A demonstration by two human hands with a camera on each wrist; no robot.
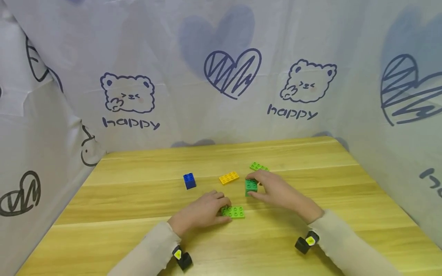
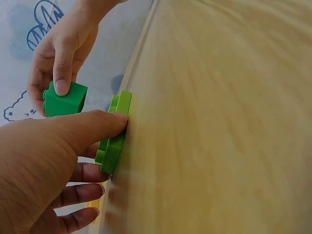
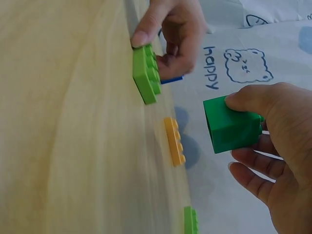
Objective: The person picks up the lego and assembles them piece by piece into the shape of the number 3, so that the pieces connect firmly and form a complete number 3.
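My left hand [image 1: 205, 212] pinches a flat light-green building brick [image 1: 235, 212] low on the table, thumb along its near side and fingers at the far side. Its studs face up in the head view. To the right and farther back, my right hand [image 1: 274, 189] holds a taller dark-green brick [image 1: 251, 186] between thumb and fingers. In the right wrist view that dark-green brick [image 3: 231, 124] is raised off the table, its hollow underside partly showing. The left wrist view shows the two held bricks apart, with the light-green one [image 2: 117, 136] nearer.
A blue brick [image 1: 189, 181] stands at the left of the wooden table [image 1: 145, 168]. Between it and the right hand lies a flat yellow brick [image 1: 229, 178]. Another flat light-green brick [image 1: 259, 166] lies behind the right hand. Printed white cloth [image 1: 186, 115] hangs around the table.
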